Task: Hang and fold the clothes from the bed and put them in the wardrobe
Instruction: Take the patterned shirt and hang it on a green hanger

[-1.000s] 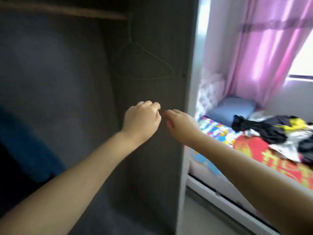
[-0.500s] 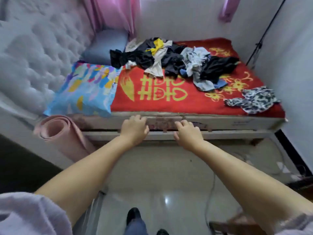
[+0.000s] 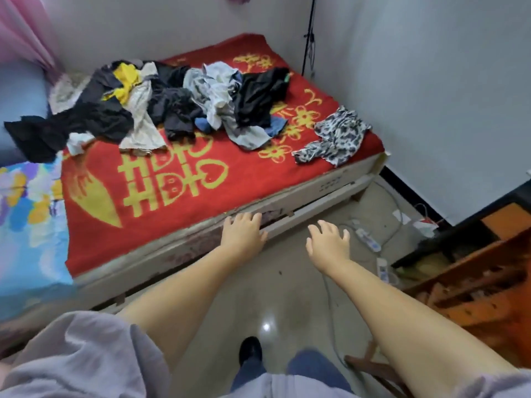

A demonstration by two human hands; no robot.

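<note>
Bare left grip (image 3: 244, 234) and right grip (image 3: 330, 244) spread, empty.

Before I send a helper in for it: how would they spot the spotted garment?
Look at the red bedspread. Near its right edge, apart from the big clothes pile, lies the leopard-print garment, the only patterned piece lying alone.

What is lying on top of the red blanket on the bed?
On the red blanket lie a heap of clothes and, apart near the right edge, a spotted garment. Whatever lies beneath the heap is hidden.
</note>
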